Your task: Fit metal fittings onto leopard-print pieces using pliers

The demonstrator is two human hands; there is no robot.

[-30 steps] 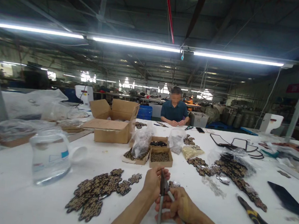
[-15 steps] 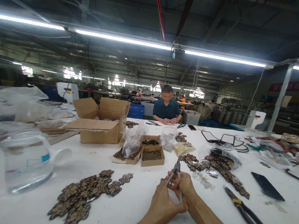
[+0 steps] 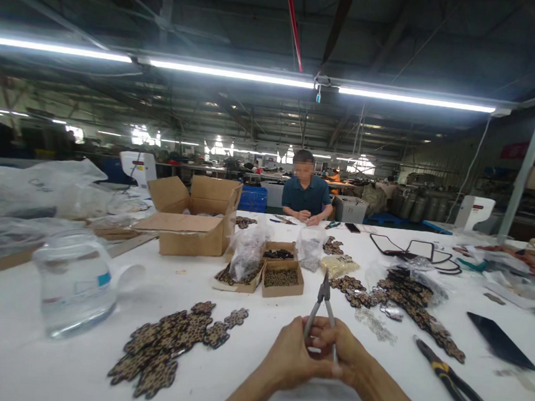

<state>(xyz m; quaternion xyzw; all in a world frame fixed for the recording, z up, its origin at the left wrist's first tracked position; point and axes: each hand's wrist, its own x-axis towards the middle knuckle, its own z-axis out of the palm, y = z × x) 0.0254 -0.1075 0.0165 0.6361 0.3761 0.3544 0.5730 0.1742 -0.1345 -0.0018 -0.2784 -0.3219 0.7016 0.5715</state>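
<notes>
The left hand (image 3: pixel 288 353) has left the tips of the grey pliers (image 3: pixel 324 291); now it and the right hand (image 3: pixel 345 349) hold the handles, tips finger-free above the surface (image 3: pixel 219 374).

No lettering readable anywhere. Red banner (image 3: pixel 529 147) on far right: pale characters, too blurred to make out. Clear pitcher (image 3: pixel 71 299) on tabletop (image 3: pixel 214 383): blue patch and faint print, illegible. White machine (image 3: pixel 475 212) at right: small dark-and-red label, too small to read. Plastic bag (image 3: pixel 39 185) at left: faint marks, undecipherable.
</notes>
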